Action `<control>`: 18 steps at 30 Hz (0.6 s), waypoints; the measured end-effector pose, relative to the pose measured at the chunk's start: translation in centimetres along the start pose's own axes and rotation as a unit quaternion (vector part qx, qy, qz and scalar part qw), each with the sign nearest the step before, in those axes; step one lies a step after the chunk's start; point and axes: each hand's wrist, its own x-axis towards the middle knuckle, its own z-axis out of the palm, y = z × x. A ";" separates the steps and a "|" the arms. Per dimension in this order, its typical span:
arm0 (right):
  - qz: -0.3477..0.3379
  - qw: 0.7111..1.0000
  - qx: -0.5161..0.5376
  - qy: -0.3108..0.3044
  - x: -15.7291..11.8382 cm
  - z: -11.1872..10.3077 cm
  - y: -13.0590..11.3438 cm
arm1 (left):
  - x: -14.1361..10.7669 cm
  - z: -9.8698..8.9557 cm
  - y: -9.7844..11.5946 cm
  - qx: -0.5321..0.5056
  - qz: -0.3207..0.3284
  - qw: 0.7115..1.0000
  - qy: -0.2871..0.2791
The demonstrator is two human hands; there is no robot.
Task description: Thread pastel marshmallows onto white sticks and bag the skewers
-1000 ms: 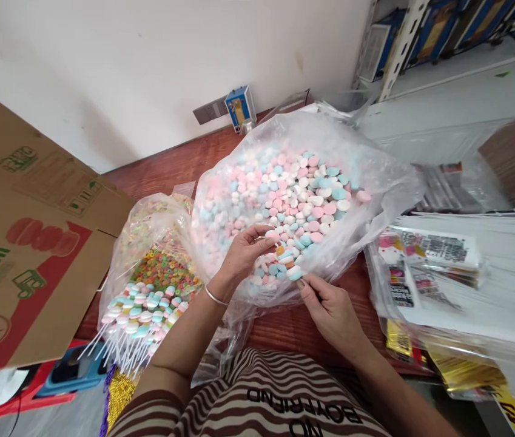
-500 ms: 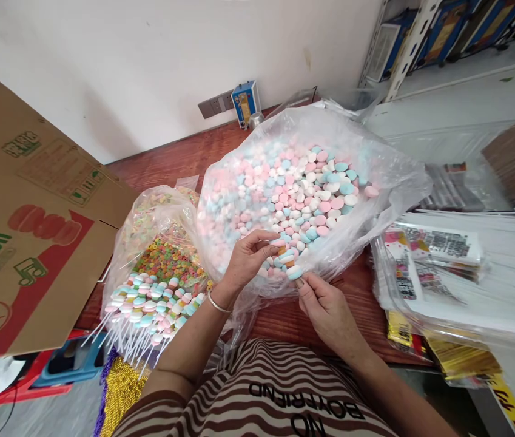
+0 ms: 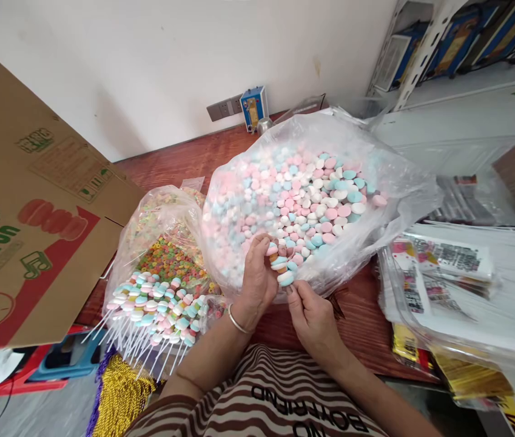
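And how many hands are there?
2: the left hand holds the candy stack near its upper end; the right hand pinches at its lower end. Some fingers are hidden.

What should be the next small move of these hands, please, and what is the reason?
Perhaps the left hand should gently press the pink-and-white top sweet toward the right hand: it is at that end of the held stack, while the right hand is pinched just below the blue-and-white bottom sweet.

Head-worn view, forward and down, near the tabletop [image 3: 360, 318]
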 end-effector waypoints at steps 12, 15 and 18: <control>-0.078 0.990 -0.119 0.017 -0.5 0.8 0.4 | -2.7 0.4 -1.4 0.047 0.050 0.997 -0.041; -0.076 0.990 -0.120 -0.019 -0.5 0.4 0.5 | -2.3 0.4 -1.3 0.040 0.086 0.995 -0.005; -0.106 0.984 -0.135 -0.056 -0.7 -0.1 0.4 | -1.9 0.3 -0.9 0.026 0.124 0.992 0.016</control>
